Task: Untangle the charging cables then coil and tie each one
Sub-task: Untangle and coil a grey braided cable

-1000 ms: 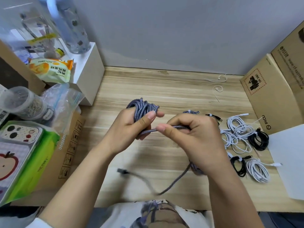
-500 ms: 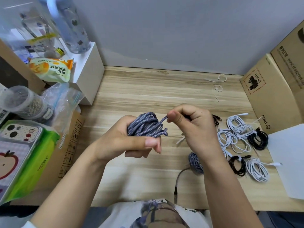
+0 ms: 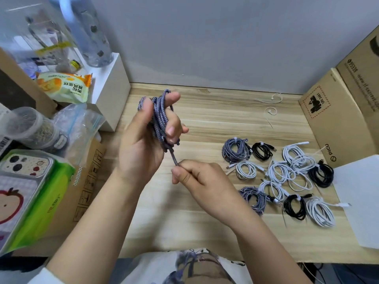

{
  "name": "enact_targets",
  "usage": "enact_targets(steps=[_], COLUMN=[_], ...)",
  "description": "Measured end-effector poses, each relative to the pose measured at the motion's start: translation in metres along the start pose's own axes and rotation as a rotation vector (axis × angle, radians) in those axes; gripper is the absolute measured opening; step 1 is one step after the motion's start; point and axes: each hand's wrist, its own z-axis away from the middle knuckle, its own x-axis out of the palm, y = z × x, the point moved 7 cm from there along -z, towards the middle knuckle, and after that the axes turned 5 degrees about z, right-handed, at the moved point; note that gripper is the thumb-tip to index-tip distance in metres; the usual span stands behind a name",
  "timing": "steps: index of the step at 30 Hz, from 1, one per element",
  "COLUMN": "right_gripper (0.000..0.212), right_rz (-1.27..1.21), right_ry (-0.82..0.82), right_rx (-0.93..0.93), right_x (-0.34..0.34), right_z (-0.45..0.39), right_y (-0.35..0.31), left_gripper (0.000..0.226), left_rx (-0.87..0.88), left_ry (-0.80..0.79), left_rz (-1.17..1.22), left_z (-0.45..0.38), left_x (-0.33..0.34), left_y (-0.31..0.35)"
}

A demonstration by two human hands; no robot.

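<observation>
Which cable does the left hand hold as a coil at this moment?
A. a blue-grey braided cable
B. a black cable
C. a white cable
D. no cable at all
A: the left hand grips a coil of blue-grey braided cable, and the right hand pinches the loose end of it just below; the white and black coils lie on the wooden table.

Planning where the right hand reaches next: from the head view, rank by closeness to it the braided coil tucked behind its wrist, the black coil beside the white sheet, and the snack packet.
1. Braided coil, just behind the right hand.
2. Black coil, farther right.
3. Snack packet, far left, up on the white box.
</observation>
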Motion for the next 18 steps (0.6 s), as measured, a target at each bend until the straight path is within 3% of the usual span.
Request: enact_targets(steps=[2, 7, 12, 14, 18], right_gripper=[0.034, 0.048, 0.027, 0.023, 0.019], right_rz=[0.064, 0.168, 0.107, 0.108, -0.048], right_ry=[0.010, 0.114, 0.284, 0.356, 0.437], right_rx=[-0.039, -0.123, -0.217, -0.254, -0.237], right_x=[-0.001, -0.015, -0.043, -0.056, -0.071], right_z=[0.003, 0.008, 0.013, 0.014, 0.011], right_y=[-0.007, -0.019, -0.028, -0.029, -0.018], left_gripper=[0.036, 0.035, 0.039, 0.050, 0.053], left_rx=[0.012, -0.014, -0.064, -0.219, -0.583], left_ry=[0.082, 0.056, -0.070, -0.186, -0.524], left_rz=[-0.213, -0.624, -0.740, -0.659, -0.107], left_z=[0.001, 0.010, 0.019, 0.023, 0.043], left_x=[-0.006, -0.009, -0.009, -0.013, -0.001], left_y=[-0.003, -0.013, -0.020, -0.029, -0.042])
